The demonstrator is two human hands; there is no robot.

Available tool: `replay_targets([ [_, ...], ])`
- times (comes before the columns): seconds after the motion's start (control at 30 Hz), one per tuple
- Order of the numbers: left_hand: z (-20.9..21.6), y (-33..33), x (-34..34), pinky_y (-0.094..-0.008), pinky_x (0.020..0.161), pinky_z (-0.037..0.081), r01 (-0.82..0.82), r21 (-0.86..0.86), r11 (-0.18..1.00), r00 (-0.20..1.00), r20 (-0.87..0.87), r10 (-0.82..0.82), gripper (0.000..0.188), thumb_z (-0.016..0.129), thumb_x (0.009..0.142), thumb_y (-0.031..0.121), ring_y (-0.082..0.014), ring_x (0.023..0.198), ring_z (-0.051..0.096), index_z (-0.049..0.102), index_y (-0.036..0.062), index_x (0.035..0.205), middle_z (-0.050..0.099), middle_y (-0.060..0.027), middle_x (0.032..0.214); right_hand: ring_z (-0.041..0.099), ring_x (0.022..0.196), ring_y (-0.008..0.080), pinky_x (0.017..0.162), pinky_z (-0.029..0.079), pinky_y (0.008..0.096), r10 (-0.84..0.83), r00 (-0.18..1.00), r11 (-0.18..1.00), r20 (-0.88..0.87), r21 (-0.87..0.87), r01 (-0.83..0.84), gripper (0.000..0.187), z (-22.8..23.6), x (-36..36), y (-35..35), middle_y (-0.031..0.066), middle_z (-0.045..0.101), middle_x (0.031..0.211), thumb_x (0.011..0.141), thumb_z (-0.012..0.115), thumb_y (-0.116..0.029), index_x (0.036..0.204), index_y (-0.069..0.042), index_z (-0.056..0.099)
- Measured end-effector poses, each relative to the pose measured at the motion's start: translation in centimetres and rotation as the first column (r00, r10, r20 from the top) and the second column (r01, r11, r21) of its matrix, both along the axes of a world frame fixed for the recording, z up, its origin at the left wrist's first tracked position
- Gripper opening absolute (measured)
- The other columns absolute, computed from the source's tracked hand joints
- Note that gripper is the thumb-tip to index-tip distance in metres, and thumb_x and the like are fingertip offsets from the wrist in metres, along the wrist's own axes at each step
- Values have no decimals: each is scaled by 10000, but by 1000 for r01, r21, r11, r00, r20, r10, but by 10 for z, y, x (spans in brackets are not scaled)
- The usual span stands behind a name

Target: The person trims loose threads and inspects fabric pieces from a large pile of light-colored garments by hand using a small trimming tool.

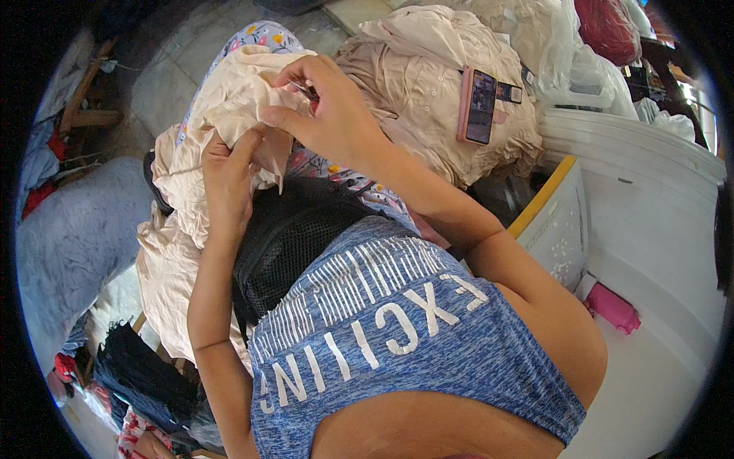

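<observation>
Cream cloth (pixel 237 96): in the head view, bunched and creased over the leg of the floral-print trousers (pixel 264 36); taken below as the landmark.
Left hand (pixel 229 168): at the lower part of the cream cloth; thumb and fingers pinched together, gripping a fold of it.
Right hand (pixel 332 111): at the right side of the cream cloth; fingers curled around a small tool (pixel 305 91), thin and metallic, mostly hidden; exact kind cannot be told.
Black mesh item (pixel 279 237): on the lap, just below the cream cloth.
Beige fabric heap (pixel 417 76): right of the cream cloth, creased.
Phone (pixel 479 107): on that heap, well right of the cream cloth; pink edge, screen lit.
White tub (pixel 642 164): far right of the cream cloth; pink object (pixel 614 309) inside.
Dark cloth (pixel 141 375): below and left of the cream cloth, well apart.
</observation>
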State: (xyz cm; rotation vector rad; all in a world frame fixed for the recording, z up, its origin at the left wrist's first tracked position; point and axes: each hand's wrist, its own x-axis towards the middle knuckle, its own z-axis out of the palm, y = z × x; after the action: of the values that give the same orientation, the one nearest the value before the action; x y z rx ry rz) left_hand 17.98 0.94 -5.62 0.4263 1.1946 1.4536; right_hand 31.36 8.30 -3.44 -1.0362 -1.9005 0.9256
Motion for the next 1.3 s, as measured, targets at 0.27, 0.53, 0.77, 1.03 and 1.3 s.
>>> replay_targets([
  [0.27, 7, -4, -8, -204, 595, 438, 47, -13, 999, 990, -133, -48, 178, 596, 799, 129, -80, 675, 565, 581, 15, 935, 616, -32, 805, 552, 513, 215, 487, 419, 297, 200, 958, 971, 205, -172, -166, 400, 4, 4, -43, 119, 567, 644, 761, 618, -240, 1089, -50, 492],
  [0.53, 6, -10, -12, -214, 612, 453, 99, 8, 995, 942, -323, -91, 191, 578, 809, 119, -83, 707, 569, 584, -7, 953, 618, -47, 865, 578, 591, 283, 544, 444, 350, 322, 920, 933, 225, -239, -268, 629, 16, -2, -38, 175, 576, 745, 798, 567, -308, 1274, -7, 287],
  [0.77, 0, -13, -12, -207, 564, 416, 25, 83, 996, 943, -333, 4, 178, 605, 779, 139, -54, 641, 518, 611, -23, 852, 607, -26, 753, 568, 598, 289, 542, 424, 359, 281, 959, 945, -28, -165, -282, 284, -5, -11, -24, 151, 547, 675, 842, 506, -213, 1019, -27, 385],
  [1.03, 3, -14, -16, -210, 666, 454, 101, -13, 995, 924, -369, -99, 177, 583, 808, 103, -83, 749, 575, 608, -5, 947, 629, -46, 869, 561, 536, 279, 495, 411, 346, 232, 973, 954, 20, -201, -223, 130, 9, -16, -28, 141, 537, 624, 850, 478, -119, 898, -26, 401],
  [1.3, -1, -13, -11, -204, 472, 383, 7, 135, 991, 933, -357, 42, 221, 650, 747, 215, -40, 522, 481, 657, 0, 796, 589, -17, 613, 551, 538, 301, 489, 404, 369, 217, 972, 969, 85, -137, -204, 112, 10, -18, -27, 144, 524, 601, 843, 478, -108, 881, -34, 404],
])
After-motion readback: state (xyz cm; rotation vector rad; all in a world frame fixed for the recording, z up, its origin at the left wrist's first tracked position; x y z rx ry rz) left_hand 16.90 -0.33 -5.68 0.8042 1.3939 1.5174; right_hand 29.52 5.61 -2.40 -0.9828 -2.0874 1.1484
